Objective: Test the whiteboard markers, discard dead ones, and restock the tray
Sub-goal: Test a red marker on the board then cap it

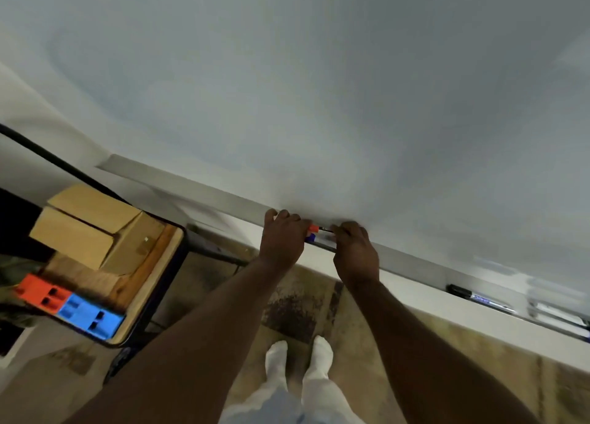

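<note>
Both my hands are at the metal marker tray [198, 185] under the whiteboard [319, 88]. My left hand [282, 235] and my right hand [356, 251] are closed around the two ends of a small bunch of markers [321, 233]. A red cap and a blue cap show between the hands, with a white barrel bearing black print. Further right along the tray lies a black-capped marker [479, 297], and several more markers [558, 312] sit blurred near the frame edge.
At the left stands a small wooden table [150, 264] with a black frame. It carries cardboard boxes [92, 225], a red block [43, 291] and a blue block [91, 316]. My feet in white socks [298, 358] stand on a patterned floor below the tray.
</note>
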A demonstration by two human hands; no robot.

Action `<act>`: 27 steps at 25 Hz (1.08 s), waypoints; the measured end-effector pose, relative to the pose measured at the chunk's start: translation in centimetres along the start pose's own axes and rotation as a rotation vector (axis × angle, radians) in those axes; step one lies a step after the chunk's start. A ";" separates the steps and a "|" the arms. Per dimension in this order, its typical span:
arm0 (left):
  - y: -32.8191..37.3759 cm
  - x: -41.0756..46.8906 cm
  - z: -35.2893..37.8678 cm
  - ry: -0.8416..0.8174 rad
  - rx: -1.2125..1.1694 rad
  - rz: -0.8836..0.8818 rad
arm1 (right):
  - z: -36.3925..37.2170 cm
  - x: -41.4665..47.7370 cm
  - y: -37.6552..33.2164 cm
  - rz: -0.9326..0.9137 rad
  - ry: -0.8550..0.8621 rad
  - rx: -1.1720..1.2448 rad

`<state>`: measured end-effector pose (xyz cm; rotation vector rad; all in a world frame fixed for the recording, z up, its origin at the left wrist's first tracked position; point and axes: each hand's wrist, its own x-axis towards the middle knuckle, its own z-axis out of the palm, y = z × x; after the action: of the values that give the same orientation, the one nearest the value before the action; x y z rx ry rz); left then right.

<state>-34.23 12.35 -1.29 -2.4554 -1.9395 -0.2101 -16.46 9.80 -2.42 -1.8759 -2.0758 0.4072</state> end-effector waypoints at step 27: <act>-2.2 -0.7 0.0 -0.119 -0.141 0.183 | -0.3 -2.6 -0.9 0.115 -0.020 0.031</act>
<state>-36.50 12.17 -1.50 -2.7777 -1.7837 -0.2098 -16.91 7.09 -1.84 -1.9870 -1.9679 0.4847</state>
